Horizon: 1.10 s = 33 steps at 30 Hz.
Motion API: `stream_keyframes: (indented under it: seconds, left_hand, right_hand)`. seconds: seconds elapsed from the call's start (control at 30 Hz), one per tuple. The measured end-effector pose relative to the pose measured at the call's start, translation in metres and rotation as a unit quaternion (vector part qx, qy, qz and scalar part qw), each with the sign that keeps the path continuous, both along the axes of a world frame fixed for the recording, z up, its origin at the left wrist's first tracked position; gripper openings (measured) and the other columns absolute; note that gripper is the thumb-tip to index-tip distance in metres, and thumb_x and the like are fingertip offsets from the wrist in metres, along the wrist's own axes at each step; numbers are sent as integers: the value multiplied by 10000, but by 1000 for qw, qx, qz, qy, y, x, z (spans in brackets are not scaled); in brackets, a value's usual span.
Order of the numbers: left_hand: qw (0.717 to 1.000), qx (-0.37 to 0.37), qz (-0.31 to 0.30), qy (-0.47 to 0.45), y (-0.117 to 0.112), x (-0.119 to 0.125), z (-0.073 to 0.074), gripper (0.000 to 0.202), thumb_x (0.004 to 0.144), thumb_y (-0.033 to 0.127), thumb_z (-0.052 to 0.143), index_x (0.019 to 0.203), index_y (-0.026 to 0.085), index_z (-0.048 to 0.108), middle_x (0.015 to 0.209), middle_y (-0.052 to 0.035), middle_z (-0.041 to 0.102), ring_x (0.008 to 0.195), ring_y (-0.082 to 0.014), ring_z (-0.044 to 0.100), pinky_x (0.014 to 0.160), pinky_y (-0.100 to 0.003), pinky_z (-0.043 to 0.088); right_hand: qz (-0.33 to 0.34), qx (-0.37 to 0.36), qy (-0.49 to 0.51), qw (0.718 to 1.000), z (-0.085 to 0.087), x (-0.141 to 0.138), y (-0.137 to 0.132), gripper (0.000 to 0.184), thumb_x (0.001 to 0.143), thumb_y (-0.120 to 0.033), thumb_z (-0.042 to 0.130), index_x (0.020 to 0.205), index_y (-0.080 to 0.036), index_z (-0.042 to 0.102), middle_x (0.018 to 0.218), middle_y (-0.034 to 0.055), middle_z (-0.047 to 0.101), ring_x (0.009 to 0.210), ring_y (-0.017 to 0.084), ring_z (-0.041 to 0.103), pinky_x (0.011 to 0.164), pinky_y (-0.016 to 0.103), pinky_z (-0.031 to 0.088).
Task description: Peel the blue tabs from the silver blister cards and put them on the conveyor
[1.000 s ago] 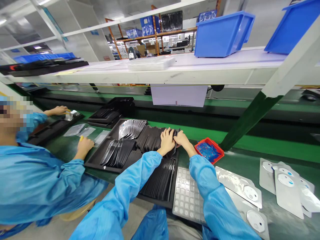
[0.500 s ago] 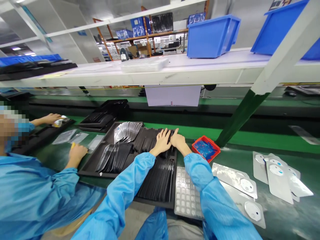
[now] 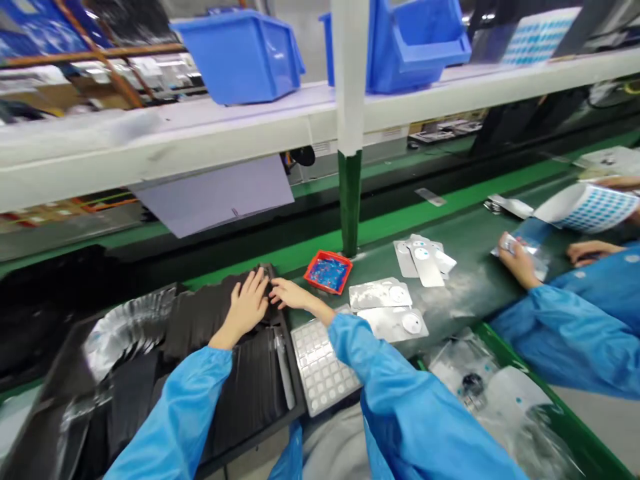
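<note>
My left hand (image 3: pixel 245 308) lies over the black flat pieces (image 3: pixel 200 313) in the far right part of a black tray (image 3: pixel 295 397), its fingers spread and nothing visibly held. Just right of it, my right hand (image 3: pixel 290 294) hovers by the tray's far right corner, fingers loosely apart and without a visible object. Upright black pieces fill the near compartment below my left hand. One silvery strip (image 3: pixel 284 370) stands at that row's right end. A fan of shiny silver pieces (image 3: pixel 130 330) sits farther left, blurred by motion.
Beside the tray are a clear blister tray (image 3: pixel 320 363) and a red bin (image 3: pixel 329 272) of small blue bits. Silver plates (image 3: pixel 385 310) with white discs lie farther right. A green post (image 3: pixel 349 200) rises behind. At right, a co-worker's hands (image 3: pixel 520 263) handle parts above a green crate (image 3: pixel 550 400).
My view has swung to the right, bringing another co-worker and the green crate into sight. My right hand's fingers have loosened and drawn slightly apart from my left hand.
</note>
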<state>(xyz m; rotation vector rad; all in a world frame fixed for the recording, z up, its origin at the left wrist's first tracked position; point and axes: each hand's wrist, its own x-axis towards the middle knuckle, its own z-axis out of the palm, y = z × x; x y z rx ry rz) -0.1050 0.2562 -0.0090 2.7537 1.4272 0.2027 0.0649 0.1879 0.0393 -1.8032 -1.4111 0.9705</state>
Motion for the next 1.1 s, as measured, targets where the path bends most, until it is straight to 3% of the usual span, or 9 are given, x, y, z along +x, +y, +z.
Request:
stream_keyframes:
  seconds: [0.1, 0.2, 0.3, 0.37, 0.43, 0.57, 0.73, 0.93, 1.1]
  left_hand:
    - [1000, 3, -2, 1, 0, -5, -5, 601, 1035, 241, 386, 1578, 137, 623, 1799, -188, 394, 1696, -387, 333, 1343, -664, 314]
    - [1000, 23, -4, 4, 1, -6, -8, 593, 1052, 279, 387, 1565, 118, 636, 1793, -201, 404, 1697, -400, 327, 1348, -669, 300]
    - [998, 62, -17, 2, 3, 0, -6, 573, 1056, 319, 425, 1550, 137, 653, 1738, -209, 500, 1675, -423, 368, 1340, -697, 298]
    - [996, 81, -27, -3, 3, 5, -2, 573, 1065, 331, 422, 1553, 134, 648, 1710, -212, 538, 1663, -430, 389, 1338, -702, 297]
    - [995, 95, -39, -10, 1, 10, 2, 573, 1078, 329, 403, 1557, 127, 643, 1707, -213, 542, 1656, -431, 402, 1338, -695, 302]
    - [993, 106, -50, -22, -8, 15, 9, 547, 1081, 301, 411, 1548, 150, 652, 1705, -203, 549, 1652, -425, 413, 1341, -692, 304]
    - [995, 94, -34, -16, -15, 12, 15, 531, 1062, 260, 453, 1540, 146, 656, 1694, -220, 556, 1644, -436, 423, 1334, -708, 310]
    - [995, 101, 6, 0, -12, 3, 20, 530, 1067, 260, 464, 1569, 206, 626, 1719, -166, 543, 1672, -382, 390, 1355, -658, 310]
    - [995, 100, -6, -18, -19, 9, 21, 526, 1066, 250, 443, 1556, 197, 628, 1711, -175, 551, 1669, -378, 397, 1337, -667, 341]
  right_hand:
    - [121, -7, 33, 992, -10, 55, -64, 184, 1067, -207, 679, 1173, -260, 821, 962, -35, 843, 837, 168, 814, 707, 228, 641]
    - [117, -4, -21, 993, -19, 136, -118, 235, 1073, -252, 590, 1162, -206, 803, 966, 40, 837, 877, 220, 816, 735, 299, 658]
    - [49, 15, -140, 989, -28, 210, -129, 385, 960, -208, 662, 1339, -171, 716, 1379, 174, 746, 1305, 344, 707, 1059, 498, 611]
    - [54, -3, -204, 977, -35, 238, -119, 569, 801, -166, 811, 1359, -163, 704, 1453, 215, 688, 1397, 413, 632, 1155, 574, 538]
    - [75, -34, -252, 964, -41, 251, -105, 680, 686, -140, 894, 1340, -166, 710, 1409, 213, 699, 1370, 430, 637, 1159, 566, 525]
    - [103, -97, -309, 941, -46, 254, -83, 721, 641, -173, 951, 1315, -197, 694, 1298, 156, 742, 1272, 375, 689, 1050, 439, 569]
    - [132, -162, -335, 919, -39, 258, -68, 530, 642, -226, 967, 1109, -209, 718, 1059, 92, 781, 1012, 309, 760, 829, 345, 566]
    - [169, -147, -355, 908, -35, 267, -63, 369, 632, -276, 940, 898, -222, 691, 972, 105, 762, 948, 328, 760, 802, 361, 561]
    - [161, -136, -346, 914, -38, 271, -74, 428, 696, -375, 896, 1034, -196, 705, 983, 140, 783, 921, 348, 767, 762, 370, 565]
